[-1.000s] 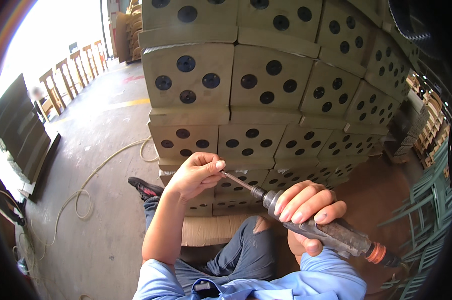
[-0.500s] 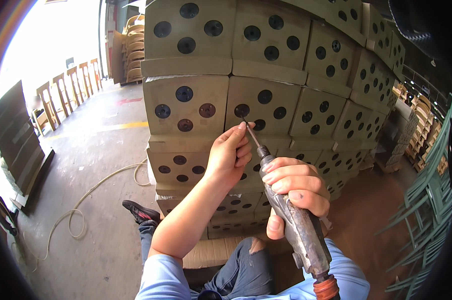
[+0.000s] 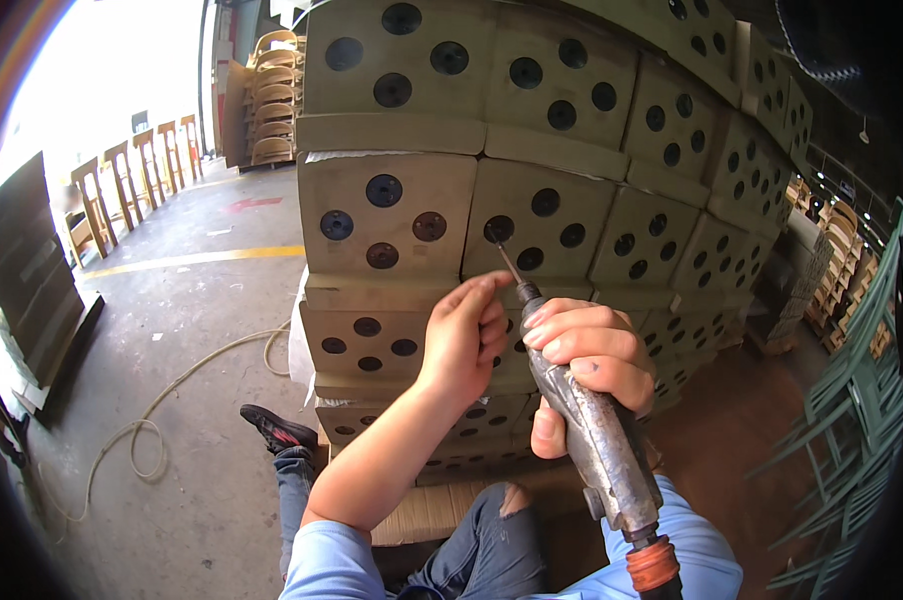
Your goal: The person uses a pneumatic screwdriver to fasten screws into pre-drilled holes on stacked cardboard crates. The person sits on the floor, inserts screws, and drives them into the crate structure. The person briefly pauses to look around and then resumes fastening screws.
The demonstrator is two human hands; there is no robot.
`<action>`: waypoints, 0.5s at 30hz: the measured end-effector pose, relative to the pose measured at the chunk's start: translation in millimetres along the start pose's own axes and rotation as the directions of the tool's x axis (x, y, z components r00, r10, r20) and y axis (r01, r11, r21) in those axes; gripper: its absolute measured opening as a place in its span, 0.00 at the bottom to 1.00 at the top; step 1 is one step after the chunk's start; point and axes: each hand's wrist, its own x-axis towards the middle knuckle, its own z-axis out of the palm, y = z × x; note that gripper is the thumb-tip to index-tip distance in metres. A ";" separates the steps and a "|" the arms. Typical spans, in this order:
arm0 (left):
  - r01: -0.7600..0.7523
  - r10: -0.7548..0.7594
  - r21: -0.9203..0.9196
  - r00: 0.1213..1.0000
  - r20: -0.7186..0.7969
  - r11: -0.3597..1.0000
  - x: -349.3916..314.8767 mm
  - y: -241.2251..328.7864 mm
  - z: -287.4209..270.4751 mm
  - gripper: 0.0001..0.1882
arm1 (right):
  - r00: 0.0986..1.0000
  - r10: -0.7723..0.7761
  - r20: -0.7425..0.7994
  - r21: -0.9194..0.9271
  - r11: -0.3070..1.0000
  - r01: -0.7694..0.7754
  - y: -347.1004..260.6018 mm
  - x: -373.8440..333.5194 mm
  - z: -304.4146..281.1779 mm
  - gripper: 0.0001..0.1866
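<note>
My right hand (image 3: 597,360) grips a worn, grey straight power screwdriver (image 3: 607,455) with an orange coupling at its rear end. Its long thin bit (image 3: 510,262) points up and away, with the tip at a dark round disc (image 3: 499,229) on a tan block in the stack. My left hand (image 3: 465,335) is closed just left of the bit, thumb and forefinger together near its base. Whatever those fingers may hold is hidden. Three more dark discs sit on the same block face, among them the upper disc (image 3: 546,202).
The stack of tan blocks (image 3: 392,290) fills the space ahead. A pale hose (image 3: 187,380) loops over the floor at left. Wooden chairs (image 3: 275,95) are stacked behind, and dark panels (image 3: 47,280) lean at far left. Green metal frames (image 3: 842,420) stand at right.
My left hand has drawn back and down from the bit's tip toward its base. The bit still meets the same disc. The whole view has shifted slightly.
</note>
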 end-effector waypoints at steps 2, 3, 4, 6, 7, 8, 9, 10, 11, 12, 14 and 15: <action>0.039 -0.039 -0.010 0.999 0.020 0.999 -8.6 -8.9 -3.4 0.12 | 0.999 0.004 0.048 -0.029 1.000 -0.003 0.7 6.8 -4.4 0.24; 0.037 -0.037 0.002 0.999 -0.031 0.999 -15.6 -8.6 -14.9 0.12 | 0.999 0.011 0.050 -0.002 1.000 -0.011 5.1 3.8 5.1 0.24; 0.045 -0.045 0.005 0.998 -0.051 0.999 -20.6 -10.3 -19.2 0.11 | 0.999 0.010 0.035 0.004 1.000 -0.010 6.8 4.6 8.9 0.24; 0.073 -0.073 -0.066 0.997 0.002 0.995 -21.3 -27.3 -37.3 0.11 | 1.000 0.006 0.021 -0.008 1.000 -0.006 10.9 5.5 11.1 0.24; 0.088 -0.091 -0.061 0.995 -0.036 0.994 -28.4 -27.7 -45.0 0.10 | 1.000 -0.004 -0.011 0.019 1.000 0.004 18.4 1.1 15.8 0.24; 0.102 -0.106 -0.056 0.992 -0.075 0.993 -36.3 -27.7 -53.8 0.10 | 0.999 0.044 -0.006 0.032 0.999 -0.044 17.9 -1.2 18.2 0.24; 0.137 -0.143 -0.078 0.987 -0.068 0.987 -40.1 -35.2 -59.2 0.10 | 0.999 0.026 -0.030 0.051 0.998 -0.024 21.3 0.2 16.0 0.23; 0.162 -0.171 -0.106 0.982 -0.084 0.981 -44.1 -43.9 -65.6 0.09 | 0.998 0.011 -0.062 0.073 0.997 -0.007 26.1 -1.6 14.0 0.23; 0.186 -0.200 -0.133 0.975 -0.099 0.973 -47.8 -53.9 -72.6 0.09 | 0.997 0.010 -0.074 0.071 0.997 -0.005 27.2 -2.8 11.0 0.22; 0.215 -0.235 -0.163 0.966 -0.109 0.963 -51.6 -66.8 -78.5 0.09 | 0.999 0.010 -0.054 0.047 0.999 -0.007 26.3 -1.5 5.0 0.22; 0.176 -0.223 -0.212 0.949 -0.224 0.961 -68.0 -90.8 -105.0 0.10 | 0.999 0.011 -0.038 0.043 0.999 -0.010 28.9 -3.1 7.6 0.23; 0.136 -0.204 -0.230 0.930 -0.304 0.964 -79.9 -101.8 -126.4 0.10 | 0.999 0.003 -0.046 0.081 0.997 0.001 34.1 -6.1 18.4 0.22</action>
